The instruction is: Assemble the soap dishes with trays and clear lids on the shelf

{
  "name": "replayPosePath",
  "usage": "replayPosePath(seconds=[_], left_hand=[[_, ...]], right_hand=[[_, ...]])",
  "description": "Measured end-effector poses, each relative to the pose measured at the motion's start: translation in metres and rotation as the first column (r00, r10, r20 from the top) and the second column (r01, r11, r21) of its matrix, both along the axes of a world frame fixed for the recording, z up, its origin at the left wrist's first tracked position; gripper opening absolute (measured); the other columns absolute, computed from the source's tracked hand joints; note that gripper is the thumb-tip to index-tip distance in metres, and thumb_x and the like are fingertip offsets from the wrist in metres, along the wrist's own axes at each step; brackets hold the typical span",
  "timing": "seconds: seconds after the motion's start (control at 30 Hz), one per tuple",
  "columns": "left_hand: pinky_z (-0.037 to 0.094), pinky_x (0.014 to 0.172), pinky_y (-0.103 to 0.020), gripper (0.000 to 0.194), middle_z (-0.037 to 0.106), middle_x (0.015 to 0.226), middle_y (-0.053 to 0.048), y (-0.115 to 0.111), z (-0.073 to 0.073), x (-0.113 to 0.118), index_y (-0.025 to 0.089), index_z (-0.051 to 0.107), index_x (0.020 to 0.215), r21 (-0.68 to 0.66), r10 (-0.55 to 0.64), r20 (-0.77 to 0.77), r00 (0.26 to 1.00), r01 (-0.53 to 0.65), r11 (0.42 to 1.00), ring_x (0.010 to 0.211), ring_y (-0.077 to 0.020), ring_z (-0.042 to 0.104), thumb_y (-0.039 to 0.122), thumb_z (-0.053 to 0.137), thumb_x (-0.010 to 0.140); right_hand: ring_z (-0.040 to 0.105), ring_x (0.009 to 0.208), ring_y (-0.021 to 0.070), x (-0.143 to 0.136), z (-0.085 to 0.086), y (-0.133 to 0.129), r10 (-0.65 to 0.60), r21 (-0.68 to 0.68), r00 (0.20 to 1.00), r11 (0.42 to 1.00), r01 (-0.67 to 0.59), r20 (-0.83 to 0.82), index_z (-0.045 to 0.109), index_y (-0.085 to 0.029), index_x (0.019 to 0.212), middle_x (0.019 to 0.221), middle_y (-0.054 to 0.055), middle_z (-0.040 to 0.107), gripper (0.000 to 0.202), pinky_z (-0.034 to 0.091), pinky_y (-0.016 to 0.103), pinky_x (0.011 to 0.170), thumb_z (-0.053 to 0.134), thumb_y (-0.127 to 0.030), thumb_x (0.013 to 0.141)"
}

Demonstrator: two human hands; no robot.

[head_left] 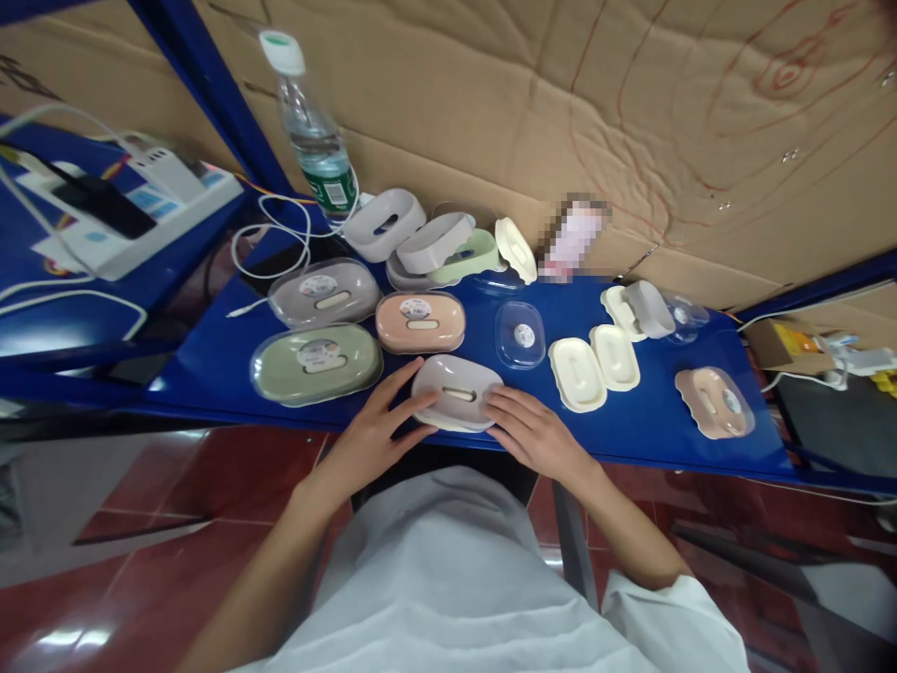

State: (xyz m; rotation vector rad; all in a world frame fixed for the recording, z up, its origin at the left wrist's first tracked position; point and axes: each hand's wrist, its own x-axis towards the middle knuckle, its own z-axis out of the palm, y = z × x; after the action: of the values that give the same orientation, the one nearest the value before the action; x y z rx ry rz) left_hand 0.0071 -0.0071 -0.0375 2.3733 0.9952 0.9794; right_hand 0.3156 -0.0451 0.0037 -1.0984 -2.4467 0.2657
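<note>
Soap dish (457,393) edges hidden under left hand (371,436), right hand (533,432); fingers (406,379) spread, pressing both ends.

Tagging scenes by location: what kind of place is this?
Probably a small assembly or packing bench: a blue shelf lined with cardboard, many soap boxes in parts, such as loose cream trays, and both hands on a grey one.

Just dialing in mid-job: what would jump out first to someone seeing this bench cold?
First, the two hands at the near edge of the blue shelf: the left hand and right hand press on either side of a pale soap dish. Left of it lie three lidded boxes, green, grey and peach. A water bottle stands at the back against the cardboard.
</note>
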Motion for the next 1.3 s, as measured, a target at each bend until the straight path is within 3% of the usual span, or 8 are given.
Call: replayPosePath(seconds=[0.2, 0.33, 0.47, 0.67, 0.77, 0.97, 1.1, 1.3], left_hand=[[0.054, 0.123, -0.053, 0.029, 0.045, 0.171, -0.014, 0.0, -0.002, -0.001, 0.026, 0.067, 0.133, 0.017, -0.003, 0.023, 1.0, 0.003, 1.0, 0.155, -0.0318, 0.052, 0.026, 0.07, 0.104], [0.056, 0.122, -0.05, 0.028, 0.046, 0.171, -0.013, -0.001, 0.0, -0.001, 0.026, 0.067, 0.132, 0.017, 0.002, 0.012, 1.0, -0.002, 1.0, 0.153, -0.0314, 0.055, 0.028, 0.069, 0.104], [0.058, 0.118, -0.051, 0.033, 0.039, 0.175, -0.014, -0.003, 0.001, 0.002, 0.027, 0.065, 0.136, 0.022, 0.021, -0.032, 0.999, -0.02, 1.0, 0.154, -0.0339, 0.054, 0.032, 0.07, 0.104], [0.059, 0.117, -0.053, 0.026, 0.051, 0.168, -0.013, -0.003, 0.0, 0.01, 0.026, 0.07, 0.13, 0.147, 0.027, -0.067, 0.997, -0.017, 0.989, 0.151, -0.0349, 0.056, 0.028, 0.069, 0.104], [0.058, 0.118, -0.052, 0.024, 0.056, 0.164, -0.012, -0.001, 0.0, 0.016, 0.026, 0.073, 0.128, 0.151, 0.03, -0.076, 0.997, -0.018, 0.988, 0.152, -0.0337, 0.055, 0.029, 0.068, 0.105], [0.057, 0.117, -0.057, 0.027, 0.059, 0.161, -0.01, 0.002, -0.005, 0.025, 0.029, 0.075, 0.13, 0.14, 0.052, -0.165, 0.985, -0.029, 0.99, 0.15, -0.0363, 0.055, 0.038, 0.07, 0.104], [0.056, 0.119, -0.056, 0.028, 0.062, 0.158, -0.009, 0.003, -0.007, 0.023, 0.029, 0.075, 0.13, 0.102, 0.035, -0.121, 0.992, -0.023, 0.995, 0.151, -0.0348, 0.054, 0.038, 0.069, 0.104], [0.055, 0.121, -0.055, 0.027, 0.061, 0.157, -0.009, 0.002, -0.006, 0.019, 0.027, 0.073, 0.13, 0.057, 0.007, -0.035, 0.999, -0.006, 0.998, 0.153, -0.0328, 0.051, 0.032, 0.07, 0.104]], right_hand=[[0.06, 0.149, 0.0259, -0.004, 0.004, -0.004, 0.03, 0.048, 0.999, 0.998, -0.031, 0.027, 0.064, -0.021, 0.151, 0.15, 0.011, 0.07, 0.043, 0.053, 0.047, 0.126, 0.06, -0.023, 0.109], [0.06, 0.147, 0.029, 0.048, 0.021, 0.02, -0.172, 0.144, 0.985, 0.975, 0.168, 0.017, 0.064, -0.027, 0.15, 0.15, 0.009, 0.069, 0.044, 0.051, 0.053, 0.125, 0.064, -0.036, 0.107], [0.061, 0.142, 0.0315, 0.151, 0.035, 0.066, -0.786, 0.226, 0.618, 0.601, 0.767, -0.006, 0.066, -0.021, 0.143, 0.147, 0.017, 0.069, 0.043, 0.046, 0.054, 0.122, 0.051, -0.044, 0.11], [0.057, 0.14, 0.045, 0.227, 0.021, 0.102, -0.925, 0.128, 0.341, 0.363, 0.923, 0.165, 0.062, -0.01, 0.144, 0.153, 0.03, 0.061, 0.056, 0.046, 0.068, 0.112, 0.061, -0.044, 0.099], [0.052, 0.148, 0.0423, 0.198, 0.017, 0.088, -0.893, 0.187, 0.438, 0.45, 0.873, 0.103, 0.06, -0.012, 0.148, 0.159, 0.026, 0.057, 0.055, 0.041, 0.067, 0.12, 0.055, -0.044, 0.104], [0.038, 0.163, 0.0321, 0.054, 0.014, 0.016, -0.243, 0.107, 0.967, 0.966, 0.234, 0.08, 0.053, -0.027, 0.16, 0.172, 0.014, 0.045, 0.057, 0.042, 0.057, 0.129, 0.062, -0.049, 0.108], [0.03, 0.167, 0.0317, -0.008, -0.003, -0.004, -0.085, 0.11, 0.994, 0.991, 0.078, 0.065, 0.059, -0.026, 0.156, 0.168, 0.012, 0.053, 0.051, 0.041, 0.059, 0.13, 0.066, -0.038, 0.107], [0.043, 0.161, 0.0298, -0.019, -0.017, 0.002, -0.079, 0.135, 0.996, 0.987, 0.085, -0.044, 0.072, -0.022, 0.139, 0.15, 0.012, 0.068, 0.034, 0.048, 0.055, 0.127, 0.067, -0.03, 0.107]])
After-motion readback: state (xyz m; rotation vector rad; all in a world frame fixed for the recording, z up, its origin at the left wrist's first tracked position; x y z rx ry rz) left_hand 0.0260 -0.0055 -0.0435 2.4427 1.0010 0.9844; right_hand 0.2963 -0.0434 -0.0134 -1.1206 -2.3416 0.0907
